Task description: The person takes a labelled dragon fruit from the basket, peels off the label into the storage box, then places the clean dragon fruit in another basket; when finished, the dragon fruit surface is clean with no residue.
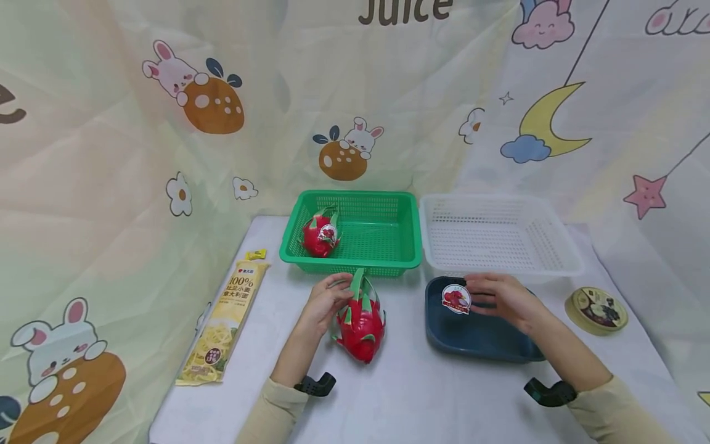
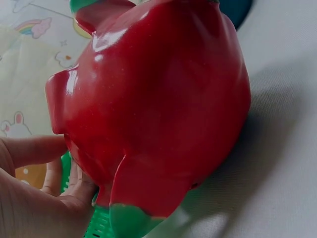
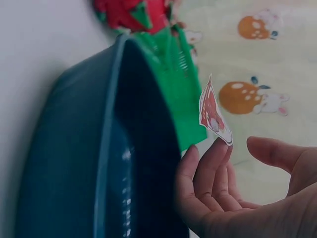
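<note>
My left hand [image 1: 327, 301] grips a red dragon fruit [image 1: 362, 330] with green-tipped scales by its upper left side, near the leafy top. In the left wrist view the thumb lies against the dragon fruit [image 2: 163, 99] and the other fingers go partly behind it. Above a dark blue tray [image 1: 488, 339] is my right hand [image 1: 505, 299], its thumb apart from the fingers. A round-looking white sticker [image 1: 457, 299] with red fruit printed on it clings to a fingertip of that hand; the right wrist view shows the sticker [image 3: 214, 115] edge-on and slightly curled.
Behind stands a green basket [image 1: 355, 268] holding another dragon fruit [image 1: 319, 235] with a sticker on it. Beside it is a white basket [image 1: 505, 268]. A pasta packet [image 1: 224, 324] and small yellow wrapped piece [image 1: 256, 254] lie left; a round tin [image 1: 598, 310] sits right.
</note>
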The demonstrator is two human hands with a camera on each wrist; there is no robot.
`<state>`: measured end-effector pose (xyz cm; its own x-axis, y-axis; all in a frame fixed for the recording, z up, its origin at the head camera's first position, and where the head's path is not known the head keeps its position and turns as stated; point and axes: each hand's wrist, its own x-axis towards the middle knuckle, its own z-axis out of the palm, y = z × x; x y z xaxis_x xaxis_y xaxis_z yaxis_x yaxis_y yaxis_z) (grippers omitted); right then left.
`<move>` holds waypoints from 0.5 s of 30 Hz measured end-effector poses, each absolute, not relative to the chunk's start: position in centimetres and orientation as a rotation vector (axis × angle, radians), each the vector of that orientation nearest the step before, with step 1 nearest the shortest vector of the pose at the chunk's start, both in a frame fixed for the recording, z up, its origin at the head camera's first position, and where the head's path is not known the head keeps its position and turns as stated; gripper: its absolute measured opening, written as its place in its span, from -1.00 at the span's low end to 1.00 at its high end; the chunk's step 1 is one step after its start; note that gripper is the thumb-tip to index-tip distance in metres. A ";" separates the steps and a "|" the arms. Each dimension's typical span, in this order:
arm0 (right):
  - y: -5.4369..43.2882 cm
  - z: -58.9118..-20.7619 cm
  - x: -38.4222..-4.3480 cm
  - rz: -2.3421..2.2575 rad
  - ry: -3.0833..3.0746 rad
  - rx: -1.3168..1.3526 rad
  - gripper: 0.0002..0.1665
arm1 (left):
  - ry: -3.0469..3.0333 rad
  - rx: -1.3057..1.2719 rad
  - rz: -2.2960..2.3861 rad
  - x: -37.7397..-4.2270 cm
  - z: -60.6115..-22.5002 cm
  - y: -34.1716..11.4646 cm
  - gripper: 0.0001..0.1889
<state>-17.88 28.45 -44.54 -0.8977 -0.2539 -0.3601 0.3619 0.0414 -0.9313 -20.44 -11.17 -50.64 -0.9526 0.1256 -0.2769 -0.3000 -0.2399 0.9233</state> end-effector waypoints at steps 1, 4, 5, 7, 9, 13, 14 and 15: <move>28.5 -44.7 -18.0 -1.898 1.897 0.116 -0.43 | 1.739 -0.212 2.273 -20.4 -50.6 -11.2 -0.54; 28.7 -45.2 -18.3 -1.853 1.908 0.119 -0.38 | 1.742 -0.216 2.276 -20.4 -50.5 -11.2 -0.55; 28.7 -45.4 -18.5 -1.845 1.907 0.121 -0.39 | 1.743 -0.218 2.275 -20.4 -50.5 -11.3 -0.55; 28.8 -45.9 -18.7 -1.824 1.914 0.129 -0.39 | 1.750 -0.213 2.271 -20.4 -50.5 -11.3 -0.55; 29.0 -46.3 -18.9 -1.797 1.929 0.130 -0.41 | 1.754 -0.215 2.270 -20.4 -50.6 -11.4 -0.55; 29.4 -47.2 -19.3 -1.719 1.966 0.128 -0.41 | 1.734 -0.212 2.278 -20.6 -50.8 -11.2 -0.57; 29.4 -47.4 -19.4 -1.695 1.973 0.127 -0.40 | 1.726 -0.215 2.282 -20.6 -50.8 -11.1 -0.57; 29.5 -47.6 -19.5 -1.673 1.978 0.126 -0.39 | 1.715 -0.220 2.286 -20.6 -50.8 -11.0 -0.58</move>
<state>-19.47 29.47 -47.64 -0.8492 -0.2671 -0.4556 0.4048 0.2248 -0.8863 -20.62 -11.05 -50.85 -0.9508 0.1268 -0.2826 -0.3068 -0.2601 0.9155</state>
